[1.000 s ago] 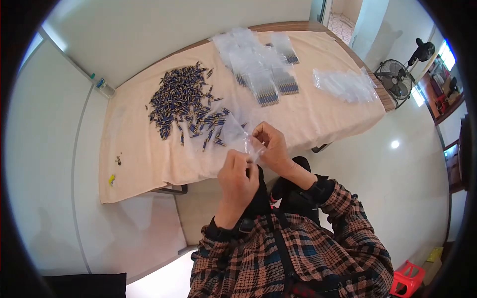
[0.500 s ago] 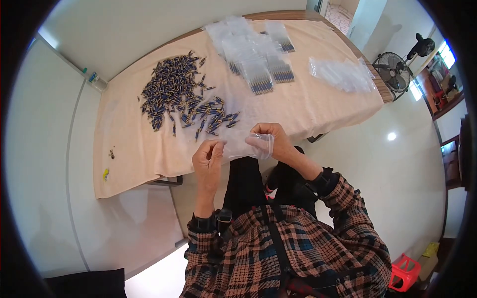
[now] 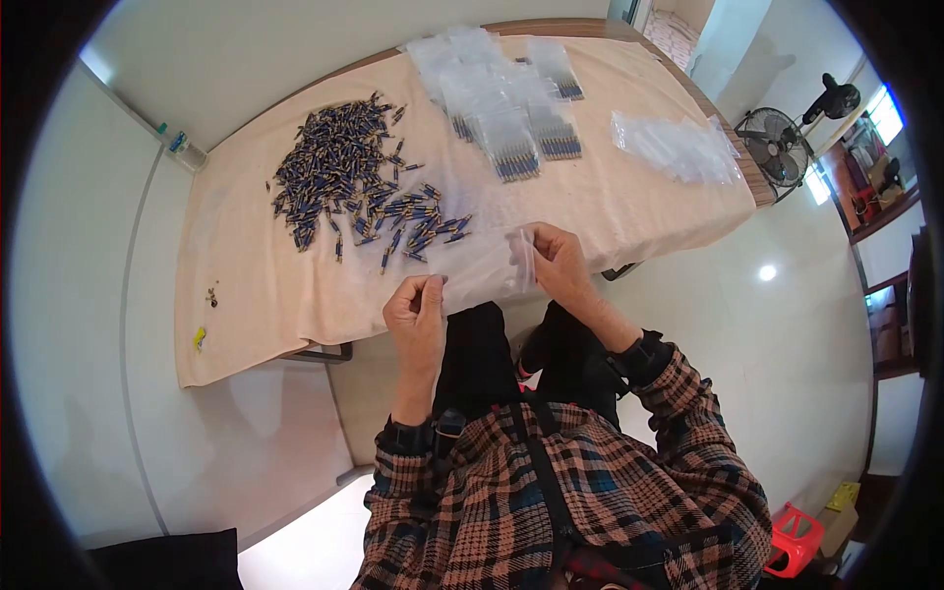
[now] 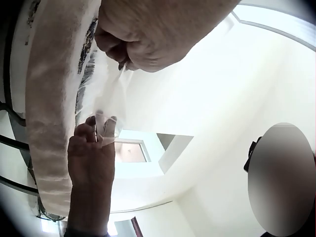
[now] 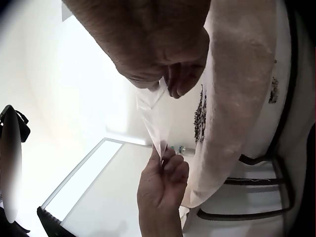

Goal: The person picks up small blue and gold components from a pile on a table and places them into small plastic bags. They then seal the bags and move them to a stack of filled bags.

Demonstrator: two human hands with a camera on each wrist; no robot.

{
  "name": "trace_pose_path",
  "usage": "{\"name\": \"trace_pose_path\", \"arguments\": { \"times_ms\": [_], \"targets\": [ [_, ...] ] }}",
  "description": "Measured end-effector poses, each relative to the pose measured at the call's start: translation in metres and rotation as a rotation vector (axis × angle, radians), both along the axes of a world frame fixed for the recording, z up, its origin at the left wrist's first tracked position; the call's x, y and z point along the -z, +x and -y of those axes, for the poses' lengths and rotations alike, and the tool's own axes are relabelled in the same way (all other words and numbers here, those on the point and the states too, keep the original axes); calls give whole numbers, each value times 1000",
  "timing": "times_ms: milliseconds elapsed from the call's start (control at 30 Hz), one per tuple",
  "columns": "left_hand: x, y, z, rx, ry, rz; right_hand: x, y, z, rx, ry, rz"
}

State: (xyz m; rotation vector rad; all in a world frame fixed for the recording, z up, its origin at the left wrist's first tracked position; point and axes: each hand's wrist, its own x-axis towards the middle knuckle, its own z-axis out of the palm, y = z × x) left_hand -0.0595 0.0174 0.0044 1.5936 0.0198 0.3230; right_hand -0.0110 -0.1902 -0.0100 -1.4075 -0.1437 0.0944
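Clear bag (image 3: 482,272) pinched in my left hand (image 3: 417,310) and right hand (image 3: 557,264) at the near edge of the table (image 3: 570,29). Loose blue pieces (image 3: 334,167) just past it; filled bags (image 3: 506,118) toward far edge, cloth strip (image 3: 598,113), then flat bags (image 3: 677,147) by right edge.

The left hand (image 3: 415,310) has moved left in the frame, the right hand (image 3: 557,264) a bit up and right. The bag (image 3: 479,272) now spreads between the 2.

My head view looks down at the cloth-covered table (image 3: 241,226); close wrist views face inward, sharing the plastic bag (image 3: 480,267).
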Motion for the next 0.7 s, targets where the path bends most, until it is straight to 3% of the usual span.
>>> {"name": "trace_pose_path", "arguments": {
  "times_ms": [167, 267, 433, 700],
  "targets": [
    [5, 12, 11, -18, -42, 27, -25, -4, 13, -62, -165, -100],
    [7, 15, 23, -90, -28, 83, -25, -9, 18, -203, -82, -370],
    [22, 28, 21, -83, 72, 154, -14, 5, 37, -277, -79, -341],
    [10, 49, 27, 135, -69, 5, -30, 24, 54, -110, -196, -223]
  ]
}}
